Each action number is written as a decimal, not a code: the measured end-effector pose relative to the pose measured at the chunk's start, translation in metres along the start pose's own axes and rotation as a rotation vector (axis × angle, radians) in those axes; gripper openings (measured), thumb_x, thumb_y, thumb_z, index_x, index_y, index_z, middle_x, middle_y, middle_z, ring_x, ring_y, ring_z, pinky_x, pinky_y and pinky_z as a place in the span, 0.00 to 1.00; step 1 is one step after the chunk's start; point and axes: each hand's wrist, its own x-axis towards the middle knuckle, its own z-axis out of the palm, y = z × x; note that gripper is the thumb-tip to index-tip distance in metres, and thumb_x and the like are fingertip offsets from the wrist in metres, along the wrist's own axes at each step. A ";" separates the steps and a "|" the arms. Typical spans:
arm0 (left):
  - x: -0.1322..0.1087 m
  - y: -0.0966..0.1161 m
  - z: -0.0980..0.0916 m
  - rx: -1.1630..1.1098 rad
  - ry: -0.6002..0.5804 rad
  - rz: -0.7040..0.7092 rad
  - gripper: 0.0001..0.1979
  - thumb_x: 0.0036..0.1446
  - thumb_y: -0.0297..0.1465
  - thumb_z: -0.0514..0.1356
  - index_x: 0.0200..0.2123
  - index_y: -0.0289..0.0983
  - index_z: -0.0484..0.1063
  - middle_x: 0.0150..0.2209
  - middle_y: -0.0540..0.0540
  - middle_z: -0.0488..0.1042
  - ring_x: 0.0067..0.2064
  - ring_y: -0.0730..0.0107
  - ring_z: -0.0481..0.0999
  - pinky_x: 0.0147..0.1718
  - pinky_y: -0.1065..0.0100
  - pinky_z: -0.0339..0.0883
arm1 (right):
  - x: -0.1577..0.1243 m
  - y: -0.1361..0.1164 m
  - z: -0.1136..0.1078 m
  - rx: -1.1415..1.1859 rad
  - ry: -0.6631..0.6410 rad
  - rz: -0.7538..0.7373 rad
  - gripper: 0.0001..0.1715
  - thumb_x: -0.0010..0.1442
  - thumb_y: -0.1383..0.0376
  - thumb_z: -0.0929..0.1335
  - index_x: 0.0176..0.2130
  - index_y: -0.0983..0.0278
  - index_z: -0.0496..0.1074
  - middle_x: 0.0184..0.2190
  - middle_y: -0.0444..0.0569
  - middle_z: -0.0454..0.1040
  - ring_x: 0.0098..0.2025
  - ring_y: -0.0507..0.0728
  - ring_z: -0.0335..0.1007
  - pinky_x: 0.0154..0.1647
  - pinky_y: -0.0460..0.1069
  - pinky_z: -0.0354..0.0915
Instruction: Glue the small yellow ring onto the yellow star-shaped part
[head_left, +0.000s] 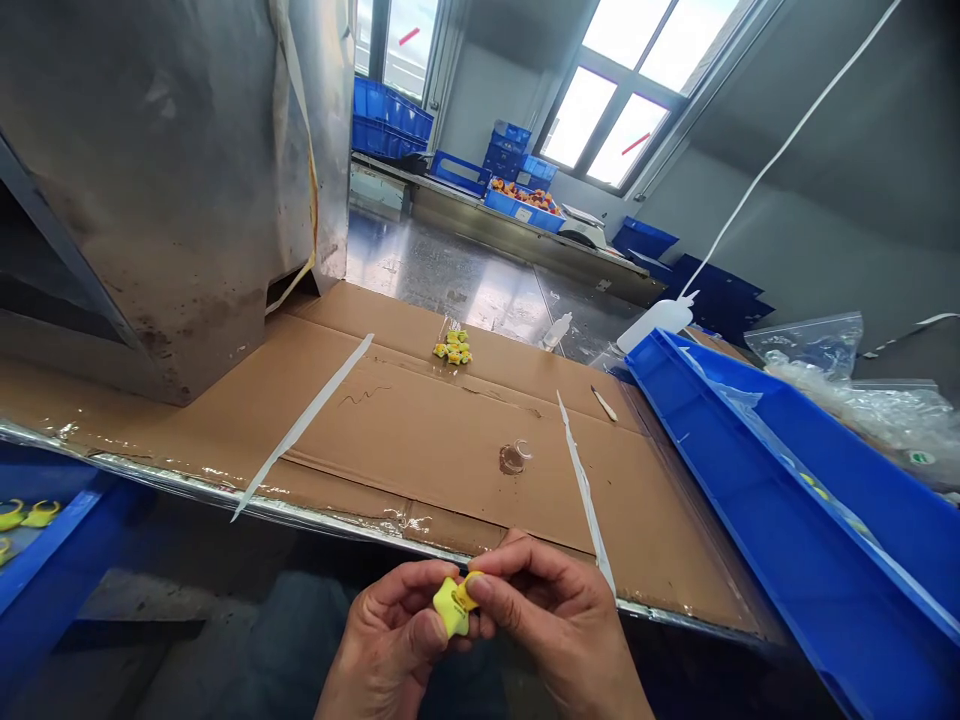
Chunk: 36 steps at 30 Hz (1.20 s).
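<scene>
Together, two hands, left hand (390,630), right hand (555,620), one yellow piece (452,603)

Daylit workshop. Windows (622,95) at 1 o'clock, bright, set in grey walls (847,150). Tabletop (420,420) covered with flattened cardboard, taped seams. Metal cabinet (150,180) at 10 o'clock, stained. Long steel bench (465,275) at 12 o'clock, stacked blue crates (390,120) behind it. White cord (795,130) slants across the wall at 2 o'clock.
</scene>
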 end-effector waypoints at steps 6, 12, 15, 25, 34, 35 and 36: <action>-0.001 0.000 -0.001 0.001 0.008 0.000 0.16 0.33 0.36 0.75 0.29 0.39 0.81 0.23 0.47 0.80 0.27 0.71 0.77 0.29 0.75 0.68 | 0.000 -0.002 -0.001 -0.029 -0.032 0.000 0.09 0.51 0.62 0.77 0.29 0.65 0.78 0.27 0.45 0.68 0.25 0.52 0.69 0.28 0.44 0.69; -0.001 0.001 -0.001 0.012 0.023 0.006 0.15 0.32 0.35 0.75 0.28 0.38 0.81 0.23 0.47 0.80 0.27 0.71 0.77 0.30 0.75 0.68 | 0.000 0.000 -0.004 -0.132 -0.042 -0.046 0.06 0.53 0.63 0.76 0.30 0.63 0.79 0.27 0.45 0.68 0.26 0.52 0.69 0.27 0.44 0.68; -0.002 0.000 0.000 0.017 0.035 0.021 0.15 0.32 0.34 0.75 0.27 0.37 0.81 0.23 0.48 0.80 0.26 0.73 0.76 0.29 0.75 0.68 | 0.000 0.002 -0.007 -0.208 -0.061 -0.084 0.04 0.55 0.63 0.75 0.31 0.62 0.79 0.27 0.46 0.68 0.27 0.54 0.69 0.27 0.46 0.67; -0.003 -0.001 0.000 0.049 0.041 0.051 0.14 0.32 0.34 0.75 0.26 0.36 0.80 0.22 0.48 0.78 0.25 0.75 0.74 0.28 0.76 0.67 | -0.002 0.000 -0.011 -0.382 -0.157 -0.281 0.04 0.60 0.70 0.71 0.34 0.62 0.78 0.26 0.45 0.71 0.28 0.53 0.68 0.28 0.45 0.64; -0.003 -0.007 -0.009 0.078 0.054 0.148 0.15 0.28 0.35 0.76 0.25 0.39 0.81 0.23 0.49 0.79 0.25 0.74 0.76 0.27 0.75 0.69 | -0.003 0.008 -0.016 -0.543 -0.167 -0.556 0.05 0.61 0.72 0.70 0.36 0.62 0.76 0.25 0.43 0.70 0.27 0.52 0.65 0.28 0.45 0.61; -0.003 -0.006 -0.010 0.107 0.052 0.182 0.16 0.28 0.35 0.76 0.25 0.39 0.82 0.23 0.49 0.80 0.26 0.73 0.76 0.28 0.75 0.70 | -0.003 0.010 -0.017 -0.533 -0.178 -0.615 0.05 0.61 0.71 0.70 0.38 0.62 0.76 0.25 0.44 0.71 0.27 0.52 0.65 0.28 0.45 0.62; -0.004 -0.004 -0.010 0.143 0.047 0.213 0.15 0.27 0.35 0.76 0.25 0.39 0.82 0.24 0.48 0.81 0.27 0.72 0.77 0.29 0.75 0.71 | -0.003 0.011 -0.017 -0.522 -0.197 -0.680 0.06 0.62 0.71 0.70 0.40 0.62 0.76 0.27 0.45 0.72 0.28 0.53 0.66 0.28 0.46 0.63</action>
